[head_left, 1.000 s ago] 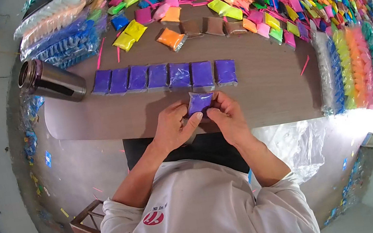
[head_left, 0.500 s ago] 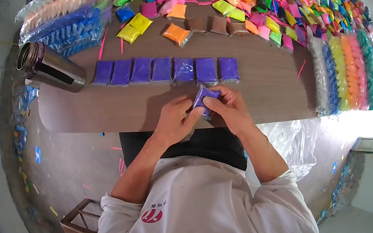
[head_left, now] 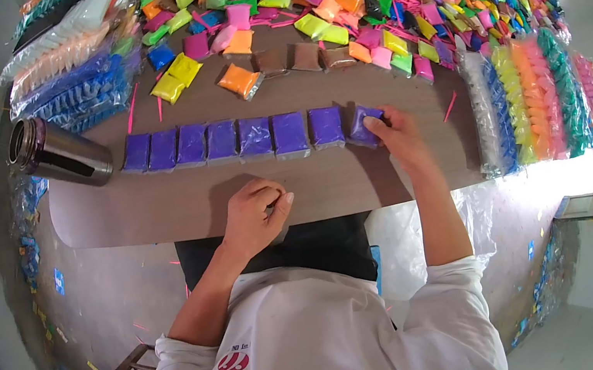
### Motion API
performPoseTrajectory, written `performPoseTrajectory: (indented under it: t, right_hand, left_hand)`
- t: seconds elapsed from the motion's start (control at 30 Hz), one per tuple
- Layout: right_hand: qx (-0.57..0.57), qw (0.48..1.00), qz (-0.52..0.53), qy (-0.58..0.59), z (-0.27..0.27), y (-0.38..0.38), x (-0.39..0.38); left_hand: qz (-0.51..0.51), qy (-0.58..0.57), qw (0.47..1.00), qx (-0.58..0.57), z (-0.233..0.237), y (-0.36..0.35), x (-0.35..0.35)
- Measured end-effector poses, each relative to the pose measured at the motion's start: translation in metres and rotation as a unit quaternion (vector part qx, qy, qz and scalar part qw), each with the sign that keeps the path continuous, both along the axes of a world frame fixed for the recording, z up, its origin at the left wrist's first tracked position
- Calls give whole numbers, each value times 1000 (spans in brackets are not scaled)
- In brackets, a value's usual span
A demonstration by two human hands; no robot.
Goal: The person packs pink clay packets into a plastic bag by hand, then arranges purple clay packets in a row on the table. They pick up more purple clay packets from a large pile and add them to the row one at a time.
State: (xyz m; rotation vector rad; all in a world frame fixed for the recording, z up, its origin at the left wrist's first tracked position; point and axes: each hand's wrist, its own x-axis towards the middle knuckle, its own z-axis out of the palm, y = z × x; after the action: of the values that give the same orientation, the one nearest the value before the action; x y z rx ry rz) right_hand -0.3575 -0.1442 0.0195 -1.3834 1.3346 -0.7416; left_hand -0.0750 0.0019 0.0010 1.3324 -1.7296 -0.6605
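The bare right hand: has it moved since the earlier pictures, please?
Yes: the right hand moved rightward and forward, to the right end of the row of purple plastic packets.

From the left hand [head_left: 257, 209], tabletop [head_left: 136, 208] lies open toward nine o'clock; purple packets [head_left: 221, 140] block twelve, the bottle [head_left: 64, 153] ten.

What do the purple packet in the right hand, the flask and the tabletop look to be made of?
Purple packet in the right hand: probably thin plastic film, slightly glossy, going by its pale, see-through edge; what fills it can't be told.
Flask: likely metal, semi-gloss, given its grey sheen.
Tabletop: wood or wood-look laminate, smooth; the brown streaks leave it open.
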Motion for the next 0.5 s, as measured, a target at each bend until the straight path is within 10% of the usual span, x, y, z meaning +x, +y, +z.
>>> performPoseTrajectory:
  t: [0.23, 0.5]
  right_hand:
    - [-254, 939, -63, 221, -17, -11, 13]
    - [-230, 955, 0, 190, -6, -2, 12]
  left_hand:
    - [13, -14, 1000, 0, 3, -1, -2]
    - [24, -46, 999, -13, 2, -3, -7]
